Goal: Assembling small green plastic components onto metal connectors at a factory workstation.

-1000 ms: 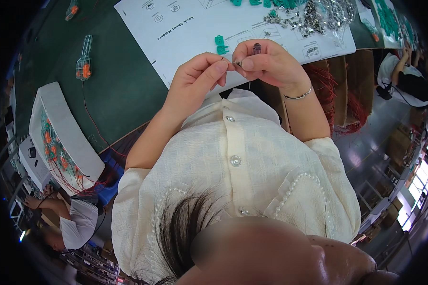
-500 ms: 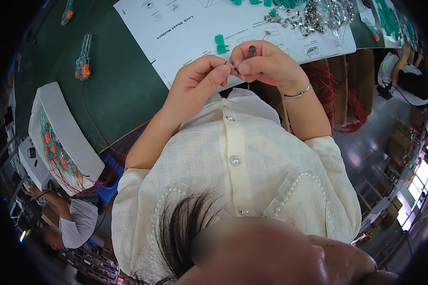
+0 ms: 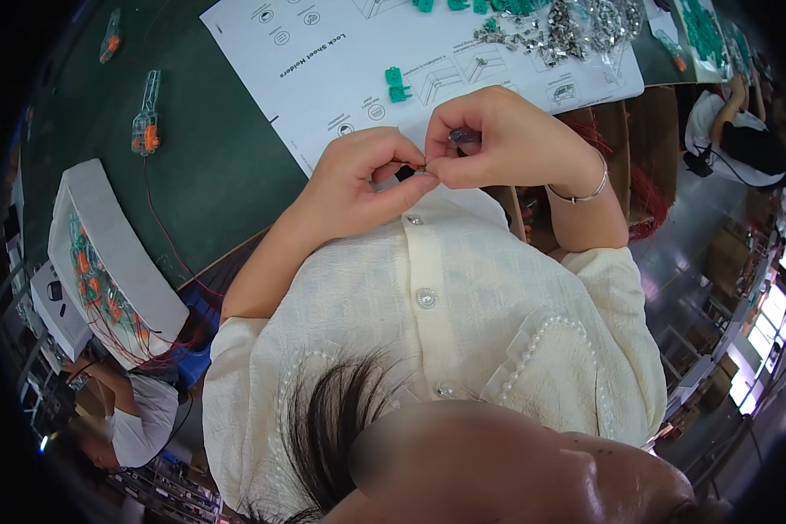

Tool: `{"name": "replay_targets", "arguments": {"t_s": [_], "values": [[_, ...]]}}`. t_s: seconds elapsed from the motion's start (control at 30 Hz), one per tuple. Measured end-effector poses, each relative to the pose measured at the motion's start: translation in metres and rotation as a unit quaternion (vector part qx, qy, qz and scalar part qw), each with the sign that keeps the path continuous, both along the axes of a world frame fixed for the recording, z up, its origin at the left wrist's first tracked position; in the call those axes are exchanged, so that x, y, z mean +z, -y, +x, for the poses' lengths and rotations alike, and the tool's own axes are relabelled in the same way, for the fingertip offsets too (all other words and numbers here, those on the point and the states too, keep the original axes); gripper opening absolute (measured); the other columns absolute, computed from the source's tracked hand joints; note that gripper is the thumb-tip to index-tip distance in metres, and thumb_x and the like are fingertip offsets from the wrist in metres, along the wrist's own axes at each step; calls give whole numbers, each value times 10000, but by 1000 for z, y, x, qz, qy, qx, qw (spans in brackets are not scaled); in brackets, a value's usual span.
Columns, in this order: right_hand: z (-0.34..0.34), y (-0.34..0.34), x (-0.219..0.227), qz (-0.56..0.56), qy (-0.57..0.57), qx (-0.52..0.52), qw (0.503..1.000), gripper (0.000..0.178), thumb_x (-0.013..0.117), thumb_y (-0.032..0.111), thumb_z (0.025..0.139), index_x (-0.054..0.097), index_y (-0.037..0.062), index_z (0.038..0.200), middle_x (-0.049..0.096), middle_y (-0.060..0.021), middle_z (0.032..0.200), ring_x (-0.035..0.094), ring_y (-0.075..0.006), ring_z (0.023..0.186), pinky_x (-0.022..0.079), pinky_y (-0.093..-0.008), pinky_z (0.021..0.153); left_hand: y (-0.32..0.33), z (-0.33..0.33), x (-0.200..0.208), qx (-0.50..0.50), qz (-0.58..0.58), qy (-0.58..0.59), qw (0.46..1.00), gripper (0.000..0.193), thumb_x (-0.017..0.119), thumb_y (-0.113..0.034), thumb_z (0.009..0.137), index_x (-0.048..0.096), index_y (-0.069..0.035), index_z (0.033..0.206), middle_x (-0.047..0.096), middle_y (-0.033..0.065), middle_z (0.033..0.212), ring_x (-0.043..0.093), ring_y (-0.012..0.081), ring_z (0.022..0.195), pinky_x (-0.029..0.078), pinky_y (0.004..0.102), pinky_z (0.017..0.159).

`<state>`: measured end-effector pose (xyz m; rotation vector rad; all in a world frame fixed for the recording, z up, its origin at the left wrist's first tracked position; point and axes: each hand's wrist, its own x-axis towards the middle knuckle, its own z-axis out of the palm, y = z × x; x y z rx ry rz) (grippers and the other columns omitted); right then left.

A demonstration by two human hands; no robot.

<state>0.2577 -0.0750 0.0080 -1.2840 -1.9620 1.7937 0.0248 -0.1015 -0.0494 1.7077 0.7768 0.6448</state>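
Observation:
My left hand [image 3: 358, 185] and my right hand [image 3: 496, 140] meet fingertip to fingertip just in front of my chest, at the near edge of the table. Both are closed in a pinch on something tiny that the fingers mostly hide. Tucked inside my right hand is a screwdriver; its dark purple handle [image 3: 465, 137] shows between thumb and curled fingers. Past the hands, two small green plastic pieces [image 3: 396, 85] lie on a printed paper sheet [image 3: 319, 92].
Loose metal clips [image 3: 576, 33] in clear plastic and more green pieces [image 3: 520, 5] lie at the far right. On the left are a clear-and-orange wired device [image 3: 150, 124] and a white foam box [image 3: 131, 240] of similar ones. Cardboard boxes hold red wires [image 3: 648, 203]. Co-workers sit either side.
Both hands have come slightly nearer my chest, and the right wrist has turned outward. The screwdriver handle has tipped lower into the right hand. The fingertips remain together.

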Motion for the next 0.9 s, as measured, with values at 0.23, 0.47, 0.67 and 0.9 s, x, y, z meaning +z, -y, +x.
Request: {"name": "replay_targets", "arguments": {"t_s": [0.23, 0.47, 0.67, 0.9], "values": [[1, 1, -17, -63, -57, -53, 995, 121, 727, 130, 832, 707, 18, 872, 666, 21, 720, 576, -47, 658, 479, -229, 618, -2, -6, -9, 39, -72, 68, 994, 60, 702, -44, 929, 714, -15, 980, 608, 5, 817, 494, 81, 699, 387, 246, 629], [-14, 22, -46, 350, -45, -81, 932, 198, 772, 85, 816, 673, 65, 987, 673, -55, 886, 639, -210, 751, 523, -308, 654, -8, -13, -18, 86, -246, 125, 957, 154, 683, -114, 992, 732, 17, 1057, 714, 21, 962, 618, 78, 858, 497, 234, 783], [-9, 14, -57, 520, -67, -20, 851, 243, 790, 46, 791, 647, 71, 986, 663, -46, 869, 646, -248, 744, 532, -346, 651, -9, -13, -19, 58, -292, 123, 947, 160, 668, -135, 1010, 724, 8, 1056, 696, 3, 926, 598, 69, 850, 487, 229, 777], [1, -3, -67, 414, -59, 12, 908, 228, 780, -8, 788, 673, 58, 978, 700, -63, 903, 663, -241, 770, 539, -339, 675, -14, -9, -21, 94, -228, 25, 969, 157, 687, -135, 1006, 709, 12, 1055, 693, -4, 954, 586, 52, 864, 484, 231, 744]]}}
